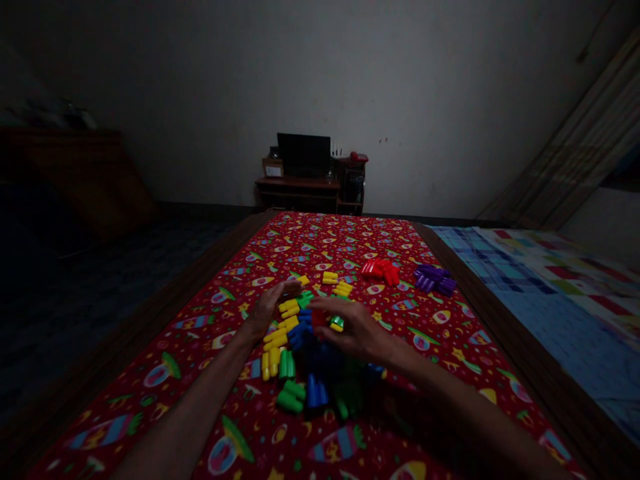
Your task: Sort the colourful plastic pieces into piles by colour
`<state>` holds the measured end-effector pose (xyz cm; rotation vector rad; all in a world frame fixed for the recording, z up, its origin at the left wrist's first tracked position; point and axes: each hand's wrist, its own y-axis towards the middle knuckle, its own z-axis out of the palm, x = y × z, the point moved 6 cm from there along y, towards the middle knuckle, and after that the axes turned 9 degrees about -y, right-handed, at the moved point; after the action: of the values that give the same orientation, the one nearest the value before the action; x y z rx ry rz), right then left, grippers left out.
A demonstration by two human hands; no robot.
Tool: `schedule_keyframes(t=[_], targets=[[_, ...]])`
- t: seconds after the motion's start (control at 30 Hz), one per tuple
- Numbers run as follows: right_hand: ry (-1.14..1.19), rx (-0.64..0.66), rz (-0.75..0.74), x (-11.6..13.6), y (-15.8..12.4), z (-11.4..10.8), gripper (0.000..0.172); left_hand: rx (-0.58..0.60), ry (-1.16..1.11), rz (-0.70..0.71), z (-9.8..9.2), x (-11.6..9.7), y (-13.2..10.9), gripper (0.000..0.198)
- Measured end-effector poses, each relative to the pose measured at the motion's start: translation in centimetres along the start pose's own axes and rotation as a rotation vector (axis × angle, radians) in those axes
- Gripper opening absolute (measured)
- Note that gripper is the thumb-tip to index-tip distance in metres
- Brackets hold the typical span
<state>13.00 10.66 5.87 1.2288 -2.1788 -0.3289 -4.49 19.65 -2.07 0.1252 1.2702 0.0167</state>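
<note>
A pile of toy building blocks, each like two joined tubes, lies on the cloth before me. My left hand [270, 307] rests along the pile's left side, its fingers stretched out beside the yellow blocks [276, 339]. Over the middle of the pile, my right hand [353, 327] is curled, with a red block [319, 319] between thumb and fingers. Beneath and around it lie blue blocks [317, 391] and green blocks [291, 397], some of them dark in its shadow. Part of the pile is hidden by the right hand and forearm.
Separate groups of red blocks [381, 271] and purple blocks [434, 279] lie to the right. A patterned red cloth [320, 247] covers the surface. Beyond it stands a desk with a monitor [304, 155]. Checked bedding [505, 267] is at right, a wooden cabinet [80, 173] at left.
</note>
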Motion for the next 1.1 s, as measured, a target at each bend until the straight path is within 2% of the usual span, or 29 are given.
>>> schedule_keyframes(t=[0.1, 0.2, 0.3, 0.43, 0.53, 0.73, 0.83, 0.9, 0.97, 1.1], targets=[[-0.068, -0.176, 0.239, -5.0, -0.5, -4.1, 0.033, -0.002, 0.008, -0.003, -0.1, 0.0, 0.1, 0.055], [-0.384, -0.232, 0.467, -9.7, -1.9, -7.1, 0.029, -0.005, 0.017, -0.003, -0.1, 0.0, 0.1, 0.057], [-0.678, -0.174, 0.645, -12.7, -3.3, -8.4, 0.027, -0.006, 0.021, -0.003, 0.0, -0.1, 0.1, 0.057], [-0.839, -0.042, 0.757, -14.4, -4.4, -7.9, 0.024, -0.015, 0.023, -0.022, -0.1, 0.1, 0.0, 0.056], [-0.861, -0.02, 0.744, -15.1, -4.8, -7.2, 0.024, -0.018, 0.019, -0.015, -0.3, 0.2, 0.1, 0.056], [-0.774, -0.161, 0.642, -16.2, -5.2, -7.9, 0.025, -0.008, 0.021, -0.015, -0.3, 0.3, 0.3, 0.057], [-0.637, -0.198, 0.58, -15.5, -4.5, -7.9, 0.027, -0.003, 0.024, -0.012, -0.3, 0.3, 0.3, 0.056], [-0.525, -0.165, 0.522, -14.5, -3.7, -6.7, 0.026, -0.002, 0.024, -0.013, -0.3, 0.4, 0.3, 0.056], [-0.418, -0.079, 0.441, -13.3, -2.7, -4.6, 0.025, 0.0, 0.025, -0.012, -0.4, 0.5, 0.3, 0.056], [-0.345, 0.097, 0.27, -11.5, -1.1, -0.3, 0.039, 0.01, 0.036, -0.007, -0.6, 0.6, 0.4, 0.055]])
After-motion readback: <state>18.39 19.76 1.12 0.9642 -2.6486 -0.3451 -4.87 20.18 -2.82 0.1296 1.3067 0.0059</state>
